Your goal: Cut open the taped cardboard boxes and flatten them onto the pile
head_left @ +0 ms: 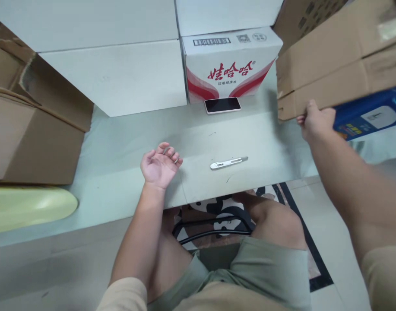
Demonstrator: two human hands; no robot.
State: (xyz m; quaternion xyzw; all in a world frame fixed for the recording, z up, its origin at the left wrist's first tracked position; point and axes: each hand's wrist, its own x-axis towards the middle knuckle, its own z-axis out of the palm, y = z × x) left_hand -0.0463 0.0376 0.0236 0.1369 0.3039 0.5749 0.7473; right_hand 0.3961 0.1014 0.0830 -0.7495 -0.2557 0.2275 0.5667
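Note:
On the right, my right hand (317, 120) grips the lower edge of a flattened brown cardboard box (334, 60), fingers curled under it. Behind and below that cardboard shows a dark blue container (369, 114) with a white label. My left hand (161, 166) rests palm up at the table's front half, fingers loosely curled and apart, holding nothing. A white utility knife (228, 163) lies between the two hands on the pale table (198, 138). Farther back lies a smartphone (223, 105) with a dark screen.
A white and red carton (230, 69) stands behind the phone, beside large white boxes (120, 77). Open brown cardboard boxes (45, 138) and a pale yellow curved object (32, 207) take up the left side. My legs are under the table's front edge.

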